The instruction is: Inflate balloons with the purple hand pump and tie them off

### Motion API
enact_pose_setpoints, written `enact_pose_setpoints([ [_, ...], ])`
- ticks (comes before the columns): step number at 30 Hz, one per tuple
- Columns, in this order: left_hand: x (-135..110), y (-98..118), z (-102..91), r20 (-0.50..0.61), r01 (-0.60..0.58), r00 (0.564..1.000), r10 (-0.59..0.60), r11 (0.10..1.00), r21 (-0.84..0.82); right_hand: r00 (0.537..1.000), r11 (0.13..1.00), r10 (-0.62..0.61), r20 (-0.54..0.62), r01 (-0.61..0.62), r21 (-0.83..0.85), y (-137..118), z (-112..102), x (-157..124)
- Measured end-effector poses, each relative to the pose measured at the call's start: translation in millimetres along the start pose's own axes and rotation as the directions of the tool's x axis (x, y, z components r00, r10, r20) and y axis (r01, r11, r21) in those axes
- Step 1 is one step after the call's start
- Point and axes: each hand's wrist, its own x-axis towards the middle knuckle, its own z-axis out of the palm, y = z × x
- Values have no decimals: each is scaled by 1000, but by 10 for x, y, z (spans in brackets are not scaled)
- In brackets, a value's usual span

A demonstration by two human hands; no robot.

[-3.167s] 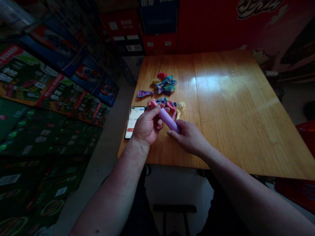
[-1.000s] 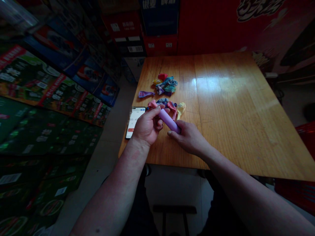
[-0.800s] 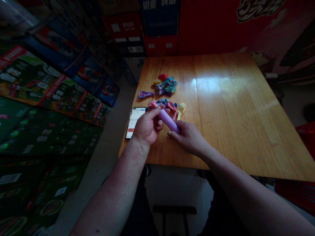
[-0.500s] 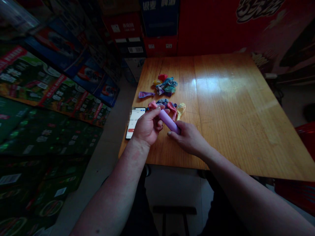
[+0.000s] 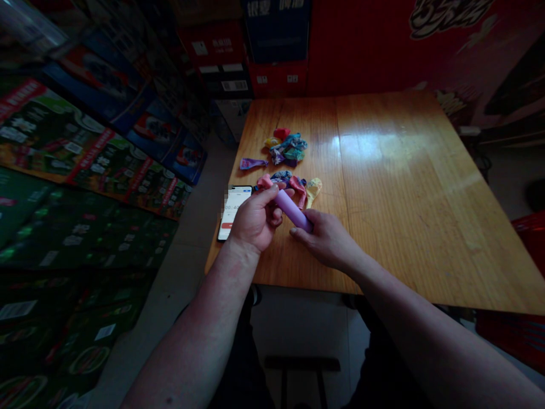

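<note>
A smooth purple cylinder, which looks like a hand balloon pump, slants between my two hands above the table's near left part. My left hand is closed on its upper left end, with thumb and fingers at the tip. Around the lower right end wraps my right hand. Just beyond the left fingertips is a pink balloon; whether the fingers touch it I cannot tell. A patterned dark blue balloon, a deeper pink balloon and a pale yellow balloon lie limp behind the pump.
A phone with a lit timer screen lies left of my left hand on the wooden table. Farther back are a purple balloon and a heap of limp balloons. Stacked cartons stand along the left.
</note>
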Motion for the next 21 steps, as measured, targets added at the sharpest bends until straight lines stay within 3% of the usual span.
enact_pose_setpoints([
  [21,-19,-3,2,-4,-6,1000,6,1000,19,1000,999,-2,22,3,-41,-7,13,5],
])
